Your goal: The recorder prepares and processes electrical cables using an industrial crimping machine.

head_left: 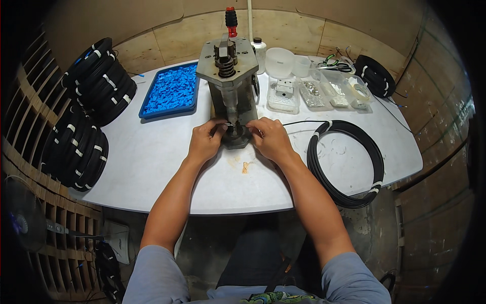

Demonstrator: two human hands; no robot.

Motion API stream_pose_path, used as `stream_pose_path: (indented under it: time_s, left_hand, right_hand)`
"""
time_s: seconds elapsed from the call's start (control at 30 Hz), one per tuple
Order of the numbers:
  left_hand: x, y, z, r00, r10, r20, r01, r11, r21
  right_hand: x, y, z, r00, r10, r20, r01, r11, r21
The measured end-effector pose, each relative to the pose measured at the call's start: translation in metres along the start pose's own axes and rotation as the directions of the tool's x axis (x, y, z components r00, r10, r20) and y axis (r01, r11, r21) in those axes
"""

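Note:
A grey metal bench press with a red and black handle stands upright at the middle of the table. Both hands are at its base, one on each side of the lower tooling. My left hand is closed in a pinch at the tooling's left; what its fingertips hold is too small to make out. Closed as well, my right hand pinches the end of a black cable. That cable runs right to a large black cable coil, bound with white ties and lying at the table's right front.
A blue tray of small blue pieces lies left of the press. Stacked black coils stand at the left edge. Clear boxes of small parts, tubs, a white bottle and another coil sit back right.

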State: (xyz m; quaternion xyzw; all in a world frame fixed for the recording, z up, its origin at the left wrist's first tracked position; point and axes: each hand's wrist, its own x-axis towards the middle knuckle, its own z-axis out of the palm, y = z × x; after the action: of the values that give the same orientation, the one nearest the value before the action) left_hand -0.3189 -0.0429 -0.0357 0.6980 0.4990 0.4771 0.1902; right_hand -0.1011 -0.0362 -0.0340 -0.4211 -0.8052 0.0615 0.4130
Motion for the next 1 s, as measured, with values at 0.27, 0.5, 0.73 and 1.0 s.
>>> stream_pose_path:
  time_s: [0.27,0.5,0.73,1.0]
  left_hand:
    - [0.0001,-0.0007,0.0005,1.0,0.01,-0.019,-0.01,1.0,0.014]
    - [0.0001,-0.0029,0.002,1.0,-0.014,-0.015,0.015,1.0,0.024]
    - [0.0007,-0.001,0.0009,0.998,-0.055,0.013,0.054,0.997,0.046]
    - [0.0004,-0.0063,0.0028,1.0,-0.01,-0.013,0.01,1.0,0.017]
  right_hand:
    - [0.0009,-0.0016,0.0011,0.998,-0.042,-0.046,0.04,0.999,-0.036]
    - [0.0025,-0.0009,0.0019,0.997,-0.052,-0.058,0.049,0.997,-0.057]
    - [0.0032,-0.0027,0.0023,0.995,-0.064,-0.081,0.056,0.993,-0.102]
    - [0.0025,-0.002,0.0025,0.997,-0.051,-0.059,0.045,0.994,-0.104]
